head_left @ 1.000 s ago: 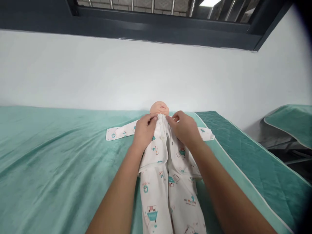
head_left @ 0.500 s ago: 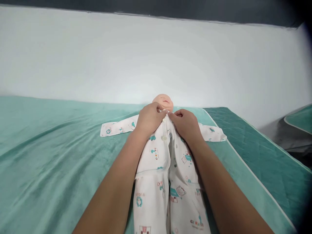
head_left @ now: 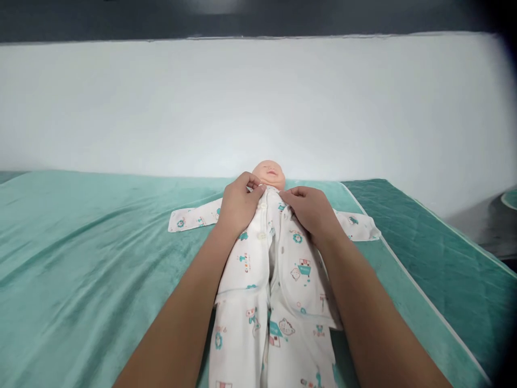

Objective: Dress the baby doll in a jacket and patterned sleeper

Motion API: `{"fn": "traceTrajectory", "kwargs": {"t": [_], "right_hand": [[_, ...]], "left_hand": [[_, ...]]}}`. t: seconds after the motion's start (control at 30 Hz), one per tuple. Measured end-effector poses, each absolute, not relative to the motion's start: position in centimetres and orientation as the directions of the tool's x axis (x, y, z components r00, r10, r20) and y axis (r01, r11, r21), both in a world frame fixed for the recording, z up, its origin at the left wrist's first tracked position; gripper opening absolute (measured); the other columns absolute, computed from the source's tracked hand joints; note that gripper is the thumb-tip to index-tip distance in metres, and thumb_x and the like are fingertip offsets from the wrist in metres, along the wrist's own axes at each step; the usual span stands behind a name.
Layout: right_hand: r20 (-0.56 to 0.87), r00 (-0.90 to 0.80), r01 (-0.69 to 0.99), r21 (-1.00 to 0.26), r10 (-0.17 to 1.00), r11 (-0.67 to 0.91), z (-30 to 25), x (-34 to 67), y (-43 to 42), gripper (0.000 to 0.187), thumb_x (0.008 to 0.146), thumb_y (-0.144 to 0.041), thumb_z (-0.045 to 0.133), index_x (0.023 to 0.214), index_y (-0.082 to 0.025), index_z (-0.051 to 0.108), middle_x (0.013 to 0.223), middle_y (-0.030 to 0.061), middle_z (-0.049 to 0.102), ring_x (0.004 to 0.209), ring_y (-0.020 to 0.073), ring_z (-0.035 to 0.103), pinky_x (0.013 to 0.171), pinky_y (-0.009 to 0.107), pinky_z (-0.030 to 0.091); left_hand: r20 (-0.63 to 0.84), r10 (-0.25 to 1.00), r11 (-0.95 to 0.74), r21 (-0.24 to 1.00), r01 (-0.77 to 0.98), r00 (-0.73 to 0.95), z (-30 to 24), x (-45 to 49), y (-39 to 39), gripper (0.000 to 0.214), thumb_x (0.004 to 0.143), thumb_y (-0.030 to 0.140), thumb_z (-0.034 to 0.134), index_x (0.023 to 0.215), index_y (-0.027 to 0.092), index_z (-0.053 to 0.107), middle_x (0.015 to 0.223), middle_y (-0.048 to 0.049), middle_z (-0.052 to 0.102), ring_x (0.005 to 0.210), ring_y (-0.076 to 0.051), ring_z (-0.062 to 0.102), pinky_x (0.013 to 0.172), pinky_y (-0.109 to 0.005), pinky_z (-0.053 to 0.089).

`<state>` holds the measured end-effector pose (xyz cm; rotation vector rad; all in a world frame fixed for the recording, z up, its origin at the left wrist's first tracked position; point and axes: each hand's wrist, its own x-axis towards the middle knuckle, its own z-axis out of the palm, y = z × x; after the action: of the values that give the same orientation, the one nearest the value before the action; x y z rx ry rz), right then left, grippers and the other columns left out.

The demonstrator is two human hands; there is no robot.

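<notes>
A baby doll [head_left: 270,171] lies on its back, its head toward the wall. It has on a white printed baby top [head_left: 246,264] with long sleeves spread to both sides, and matching white trousers [head_left: 238,345] below. My left hand [head_left: 241,202] pinches the top's left front edge just under the doll's chin. On the other side of the neckline, my right hand [head_left: 309,210] pinches the right front edge. Pale buttons [head_left: 262,236] run down the left edge. The two front edges hang apart lower down, with a gap between them.
Beneath the doll is a wrinkled green sheet [head_left: 100,258]. A darker green quilted mat [head_left: 436,264] with a pale border lies to the right. The white wall [head_left: 258,102] rises behind the doll's head, with a dark band [head_left: 258,21] above it.
My hands have drawn apart at the neckline, my left going left and my right slightly right. The front edges are more separated, showing more cloth between them. The view has tilted up a little.
</notes>
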<state>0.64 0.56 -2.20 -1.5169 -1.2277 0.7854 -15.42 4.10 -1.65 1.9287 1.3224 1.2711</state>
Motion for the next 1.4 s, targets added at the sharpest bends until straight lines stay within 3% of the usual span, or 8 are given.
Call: {"fn": "traceTrajectory", "kwargs": {"t": [0.1,0.17,0.33,0.57,0.73,0.93,1.23,1.4], "right_hand": [[0.084,0.248,-0.01,-0.996,0.965,0.09,-2.1,0.1,0.5,0.025,0.075,-0.043,0.067,0.071,-0.019,0.064,0.06,-0.0025,0.053,0.054,0.0112,0.044,0.053,0.026,0.037],[0.113,0.242,-0.071,-0.988,0.964,0.133,-2.0,-0.4,0.4,0.024,0.075,-0.042,0.067,0.076,-0.018,0.067,0.065,-0.0007,0.058,0.058,0.0121,0.049,0.056,0.027,0.041],[0.145,0.189,-0.038,-0.987,0.971,0.155,-2.2,-0.7,0.5,0.023,0.076,-0.04,0.068,0.085,-0.019,0.071,0.072,-0.0003,0.062,0.065,0.0127,0.052,0.062,0.027,0.043],[0.204,0.172,-0.046,-0.976,0.964,0.215,-3.4,0.0,1.2,0.018,0.076,-0.037,0.067,0.07,-0.02,0.067,0.061,-0.0039,0.05,0.056,0.0094,0.041,0.055,0.025,0.034],[0.233,0.165,0.005,-0.972,0.958,0.235,-3.4,0.0,1.4,0.022,0.077,-0.04,0.065,0.085,-0.022,0.074,0.064,-0.0026,0.057,0.06,0.0118,0.048,0.059,0.026,0.039],[0.278,0.151,0.122,-0.958,0.949,0.261,-3.5,0.2,1.5,0.022,0.078,-0.038,0.064,0.089,-0.022,0.075,0.085,0.0018,0.071,0.075,0.0159,0.058,0.071,0.03,0.045],[0.305,0.107,0.163,-0.944,0.946,0.286,-3.1,0.3,1.4,0.02,0.078,-0.036,0.064,0.087,-0.02,0.073,0.086,0.0009,0.069,0.083,0.0164,0.06,0.077,0.031,0.044],[0.286,0.089,0.179,-0.947,0.954,0.267,-3.1,0.4,1.5,0.018,0.076,-0.035,0.066,0.086,-0.021,0.069,0.081,-0.0019,0.062,0.073,0.0131,0.054,0.07,0.028,0.041]], "left_hand": [[0.413,0.909,-0.401,0.822,0.405,0.06,-1.4,-15.2,3.7,0.011,0.086,0.031,0.059,0.089,0.021,0.062,0.087,-0.0014,0.07,0.074,-0.015,0.061,0.073,-0.03,0.048],[0.414,0.909,-0.405,0.843,0.355,0.056,-1.2,-15.0,3.5,0.012,0.087,0.032,0.059,0.089,0.02,0.061,0.086,-0.0015,0.07,0.076,-0.015,0.062,0.074,-0.03,0.049],[0.363,0.922,-0.386,0.888,0.25,0.135,-1.2,-14.9,3.4,0.01,0.084,0.028,0.061,0.087,0.019,0.063,0.091,-0.0037,0.071,0.084,-0.016,0.064,0.078,-0.031,0.05],[0.367,0.908,-0.406,0.89,0.208,0.202,-2.0,-15.1,3.9,0.012,0.084,0.031,0.062,0.088,0.019,0.065,0.09,-0.0033,0.071,0.083,-0.016,0.064,0.078,-0.031,0.048],[0.378,0.9,-0.418,0.889,0.185,0.217,-2.1,-15.0,3.9,0.011,0.083,0.029,0.063,0.085,0.019,0.064,0.09,-0.0035,0.071,0.082,-0.016,0.064,0.077,-0.031,0.048],[0.36,0.909,-0.402,0.891,0.213,0.209,-1.6,-14.9,3.6,0.013,0.081,0.03,0.065,0.084,0.017,0.066,0.086,-0.0036,0.07,0.079,-0.015,0.062,0.075,-0.03,0.047],[0.322,0.914,-0.378,0.897,0.231,0.247,-1.3,-15.0,3.4,0.024,0.084,0.04,0.064,0.094,0.019,0.064,0.092,-0.0034,0.068,0.085,-0.016,0.062,0.076,-0.029,0.047],[0.307,0.913,-0.374,0.894,0.248,0.27,-1.3,-14.9,3.4,0.021,0.085,0.034,0.062,0.101,0.021,0.063,0.099,-0.0033,0.068,0.086,-0.015,0.063,0.076,-0.029,0.048]]}}
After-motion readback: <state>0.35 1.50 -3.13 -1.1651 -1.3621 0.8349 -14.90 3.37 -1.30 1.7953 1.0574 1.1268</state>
